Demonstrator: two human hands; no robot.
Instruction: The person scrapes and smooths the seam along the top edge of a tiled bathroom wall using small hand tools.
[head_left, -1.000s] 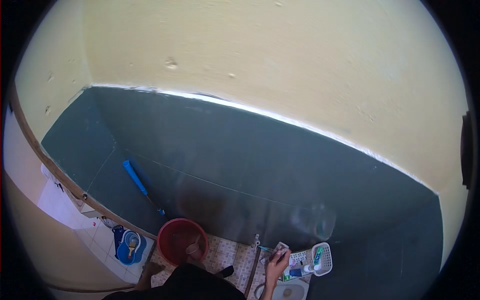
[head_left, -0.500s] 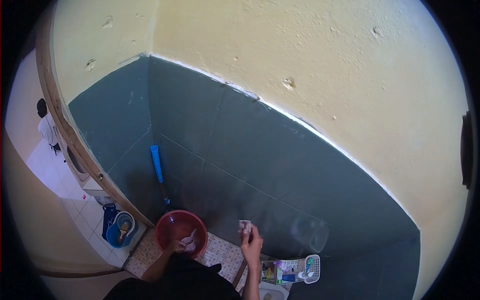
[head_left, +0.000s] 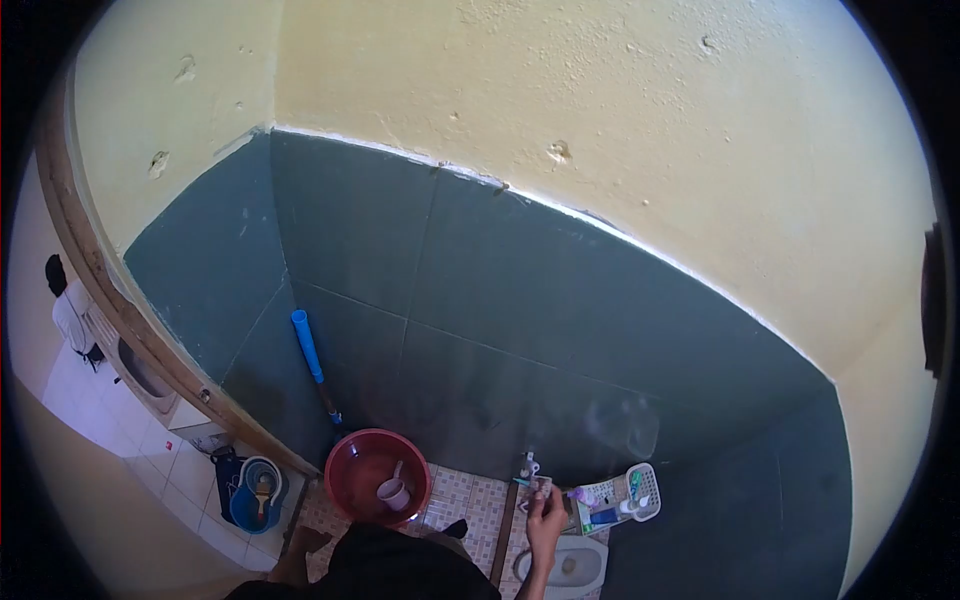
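Note:
My right hand pinches a small flat printed sachet between thumb and fingers, held in front of the tap by the wall. Low at the left, beside the red basin, my left hand hangs with its fingers loosely apart and nothing seen in it. Inside the basin rests a pale pink dipper with its handle pointing up, apart from both hands. Dark clothing hides the floor between my arms.
A squat toilet lies below my right hand, beside a white basket of toiletries. A blue pipe stands in the wall corner. Past the door frame are a blue bucket, a sink and another person.
My left hand has let go of the dipper and moved out of the basin to the left. My right hand with the sachet has moved right and lower in view.

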